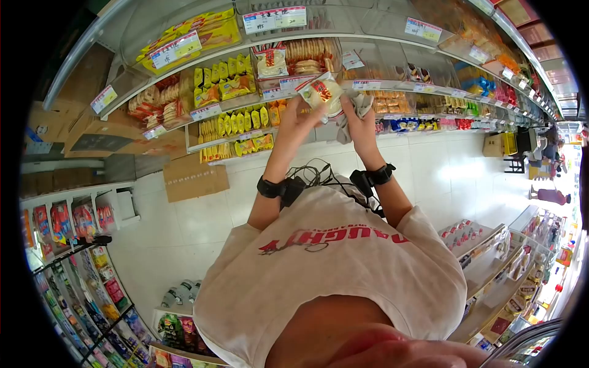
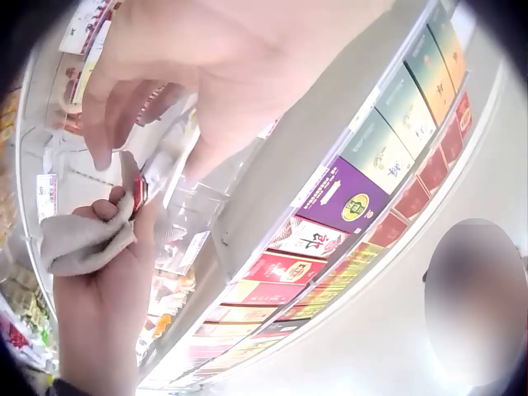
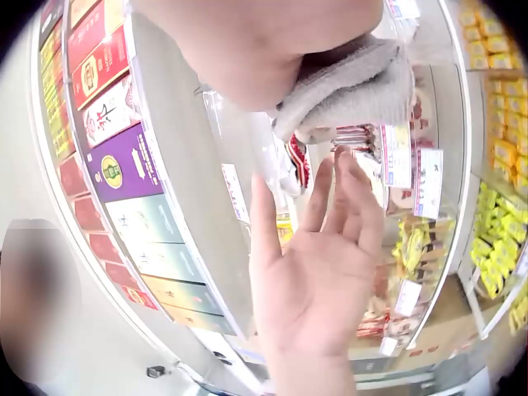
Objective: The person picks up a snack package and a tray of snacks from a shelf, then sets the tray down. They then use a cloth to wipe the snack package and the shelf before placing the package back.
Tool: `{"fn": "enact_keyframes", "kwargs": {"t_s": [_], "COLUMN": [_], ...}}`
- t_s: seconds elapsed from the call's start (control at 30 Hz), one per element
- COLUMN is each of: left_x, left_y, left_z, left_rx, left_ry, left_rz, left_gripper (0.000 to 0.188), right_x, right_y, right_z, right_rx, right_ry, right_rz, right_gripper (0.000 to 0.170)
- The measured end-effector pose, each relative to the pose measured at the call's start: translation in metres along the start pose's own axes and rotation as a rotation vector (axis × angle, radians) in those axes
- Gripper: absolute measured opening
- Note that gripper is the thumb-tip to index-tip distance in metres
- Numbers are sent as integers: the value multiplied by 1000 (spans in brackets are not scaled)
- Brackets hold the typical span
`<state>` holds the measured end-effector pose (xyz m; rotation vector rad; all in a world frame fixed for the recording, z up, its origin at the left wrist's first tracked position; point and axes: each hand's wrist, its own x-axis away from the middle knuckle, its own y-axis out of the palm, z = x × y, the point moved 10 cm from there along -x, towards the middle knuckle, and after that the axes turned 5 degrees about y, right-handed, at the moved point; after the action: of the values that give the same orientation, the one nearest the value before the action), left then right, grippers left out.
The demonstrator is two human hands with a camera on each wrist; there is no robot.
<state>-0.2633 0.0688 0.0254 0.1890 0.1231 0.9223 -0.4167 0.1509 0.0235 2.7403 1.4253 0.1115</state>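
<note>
In the head view, a clear-wrapped snack packet (image 1: 324,94) with pale contents and red lettering is held up before the shelf bins. My left hand (image 1: 299,121) holds it at its left side, thumb in front. The left wrist view shows the packet between that hand's thumb and fingers. At the packet's right edge, my right hand (image 1: 361,126) grips a folded grey cloth (image 1: 343,130). The cloth (image 2: 87,243) bunches over the right hand's fingers in the left wrist view, close beside the packet's red edge. In the right wrist view, the left hand (image 3: 318,272) shows its palm.
Directly behind the packet stands a clear bin (image 1: 307,56) of similar packets and round crackers. Yellow snack packs (image 1: 224,80) fill the bin to its left. A cardboard box (image 1: 195,178) lies on the floor. Black cables (image 1: 316,175) hang before the shirt.
</note>
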Motion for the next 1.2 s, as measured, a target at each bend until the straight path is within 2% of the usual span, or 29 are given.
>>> {"fn": "enact_keyframes", "kwargs": {"t_s": [0.1, 0.2, 0.3, 0.5, 0.6, 0.7, 0.8, 1.0, 1.13, 1.2], "left_x": [1, -8, -18, -42, -59, -79, -95, -125, -141, -152], "left_y": [16, 20, 25, 68, 90, 114, 134, 167, 170, 168], "left_z": [-4, -5, -18, -22, -36, -45, -67, -63, -62, -69], "left_rx": [173, 138, 9, -52, -145, -279, -186, -92, -109, -153], "left_ry": [-31, 31, -47, -104, -112, -146, -215, -28, -72, -78], "left_rz": [-63, -56, -126, -174, -261, -318, -271, -200, -162, -146], "left_gripper": [34, 30, 28, 26, 26, 29, 29, 34, 39, 42], "right_x": [1, -2, -9, -31, -42, -57, -74, -112, -128, -138], "right_y": [-11, -18, -34, -76, -94, -113, -137, -169, -174, -180], "right_z": [-6, 1, -2, 7, 5, 15, 19, 29, 18, 19], "right_rx": [180, 27, 35, -14, 73, 121, 128, 56, -90, 74], "right_ry": [-123, -58, -38, 59, 68, 98, 96, 78, 27, 35], "right_rz": [89, 65, 63, -33, -165, -191, -130, -87, -105, -109], "right_gripper": [22, 21, 21, 25, 30, 32, 29, 29, 33, 35]}}
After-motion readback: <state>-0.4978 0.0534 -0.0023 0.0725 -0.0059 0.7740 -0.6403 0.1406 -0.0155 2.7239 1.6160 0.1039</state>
